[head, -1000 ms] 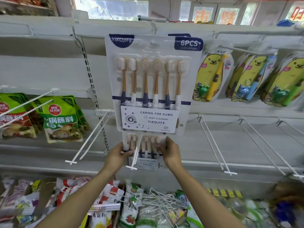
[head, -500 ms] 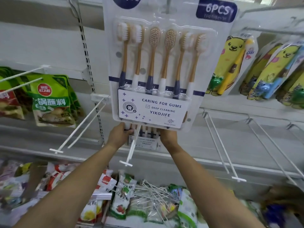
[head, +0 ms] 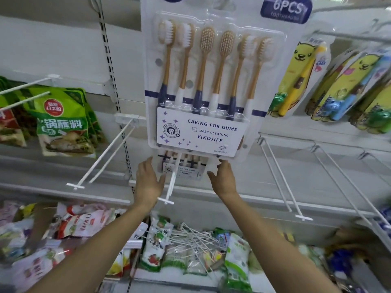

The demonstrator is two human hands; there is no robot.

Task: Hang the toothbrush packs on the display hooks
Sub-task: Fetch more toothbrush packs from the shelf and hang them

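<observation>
A large six-piece toothbrush pack [head: 201, 81] hangs close in front of me from an upper hook. Behind its lower edge a second, smaller-looking toothbrush pack [head: 186, 171] hangs on a white display hook [head: 171, 186] that sticks out toward me. My left hand [head: 148, 182] is just left of this lower pack, fingers straight and spread, holding nothing. My right hand [head: 223, 179] is at the pack's right side, fingers straight, fingertips at its right edge. The top of the lower pack is hidden by the front pack.
Empty white hooks [head: 101, 157] stick out at left, more empty hooks [head: 281, 178] at right. Green food pouches [head: 63, 121] hang far left, yellow children's toothbrush packs [head: 300, 79] at right. A bin of pouches and loose hooks [head: 190, 240] lies below.
My hands rose with the lower pack toward the shelf wall, then both let go of it; the fingers are now straight. The camera moved closer and tilted up.
</observation>
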